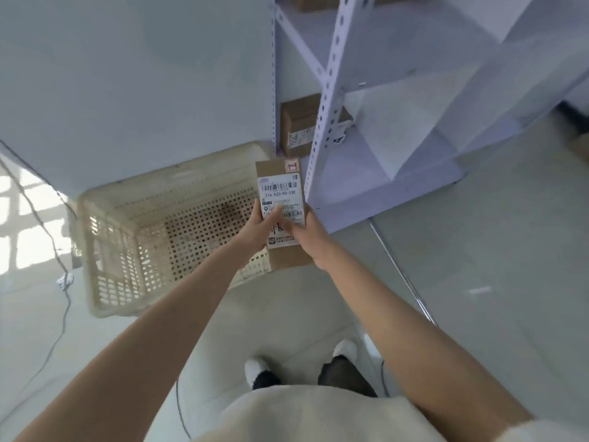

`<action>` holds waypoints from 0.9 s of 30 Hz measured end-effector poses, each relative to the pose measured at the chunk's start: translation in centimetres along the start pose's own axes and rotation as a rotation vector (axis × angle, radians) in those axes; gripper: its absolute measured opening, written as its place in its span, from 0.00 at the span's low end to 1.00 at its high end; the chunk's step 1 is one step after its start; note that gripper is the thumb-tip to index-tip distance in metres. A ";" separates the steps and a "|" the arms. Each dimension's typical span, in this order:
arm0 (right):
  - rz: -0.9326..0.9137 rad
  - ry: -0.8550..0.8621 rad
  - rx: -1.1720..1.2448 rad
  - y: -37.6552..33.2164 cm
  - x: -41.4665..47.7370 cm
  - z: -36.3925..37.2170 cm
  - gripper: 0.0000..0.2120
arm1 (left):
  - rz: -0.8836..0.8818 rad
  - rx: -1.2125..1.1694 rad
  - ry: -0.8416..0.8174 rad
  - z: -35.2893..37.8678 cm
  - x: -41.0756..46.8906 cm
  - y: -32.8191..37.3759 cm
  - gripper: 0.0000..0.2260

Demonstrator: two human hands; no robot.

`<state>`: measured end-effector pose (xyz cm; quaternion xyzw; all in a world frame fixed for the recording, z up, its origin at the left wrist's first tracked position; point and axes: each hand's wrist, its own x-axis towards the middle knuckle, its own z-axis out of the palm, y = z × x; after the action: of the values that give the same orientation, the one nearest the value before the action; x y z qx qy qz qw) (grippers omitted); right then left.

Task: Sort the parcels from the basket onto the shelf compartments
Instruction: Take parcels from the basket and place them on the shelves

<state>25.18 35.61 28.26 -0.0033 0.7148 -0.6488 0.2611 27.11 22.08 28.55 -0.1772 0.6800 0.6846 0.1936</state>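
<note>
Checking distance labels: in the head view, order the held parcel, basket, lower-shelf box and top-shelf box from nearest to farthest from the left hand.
1. Held parcel, gripped by the left hand itself.
2. Basket, just beneath, to the left.
3. Lower-shelf box, ahead, partly behind the shelf upright.
4. Top-shelf box, at the frame's upper edge.

A flat brown parcel [281, 199], white barcode label facing up, is being held by the left hand [258, 229] and right hand [307, 237] over the right rim of the cream perforated basket [111, 250]. A second parcel [298, 122] is being stored at the left edge of a lower compartment of the white shelf [328, 90].
</note>
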 end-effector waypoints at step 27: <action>-0.101 0.480 0.187 2.2 -13.9 -42.5 0.23 | 0.271 0.175 -0.342 45.0 7.6 7.7 0.18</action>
<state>21.92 80.08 32.29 0.1392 0.6922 -0.7063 0.0506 17.58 67.25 31.94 0.0517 0.7116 0.6628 0.2271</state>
